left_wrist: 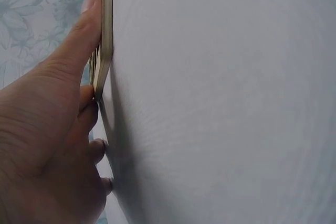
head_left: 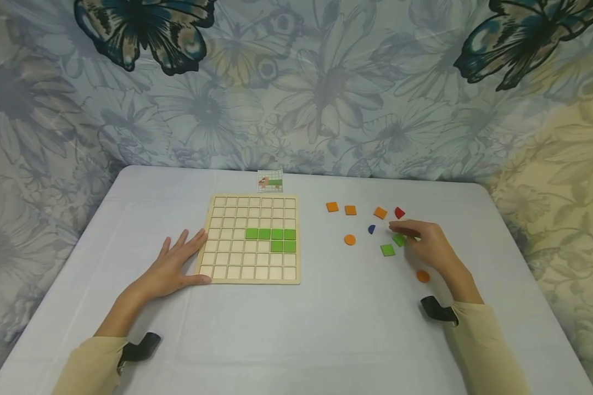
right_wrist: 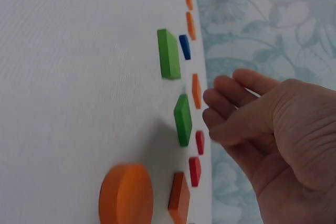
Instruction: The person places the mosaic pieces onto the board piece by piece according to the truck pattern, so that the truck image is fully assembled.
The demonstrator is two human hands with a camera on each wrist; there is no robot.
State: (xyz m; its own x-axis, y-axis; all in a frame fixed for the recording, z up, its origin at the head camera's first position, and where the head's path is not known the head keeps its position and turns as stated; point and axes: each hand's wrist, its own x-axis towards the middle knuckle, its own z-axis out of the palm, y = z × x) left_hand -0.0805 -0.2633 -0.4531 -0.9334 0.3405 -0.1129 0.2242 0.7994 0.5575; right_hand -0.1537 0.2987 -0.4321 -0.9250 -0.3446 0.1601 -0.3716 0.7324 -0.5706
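Note:
My left hand (head_left: 170, 269) rests at the left edge of a wooden grid board (head_left: 227, 272), fingers spread, the thumb at its near corner. Green square tiles (head_left: 270, 234) fill several cells at the board's right side. Over the loose pieces hovers my right hand (head_left: 432, 249), its fingers loosely bent with nothing visible between them. Beneath and beside it lie a green tile (head_left: 399, 240) and another green square (head_left: 387, 250). A blue half-round piece (head_left: 371, 229) and a red piece (head_left: 399, 213) are just beyond. Pieces under the palm are hidden in the head view.
Several orange squares (head_left: 351, 210) lie farther back. One orange disc (head_left: 350, 240) sits between board and right hand, another orange disc (head_left: 423, 276) by the right wrist. A small picture card (head_left: 270, 181) lies behind the board. Patterned cloth (head_left: 326, 99) hangs behind the white table (head_left: 296, 340).

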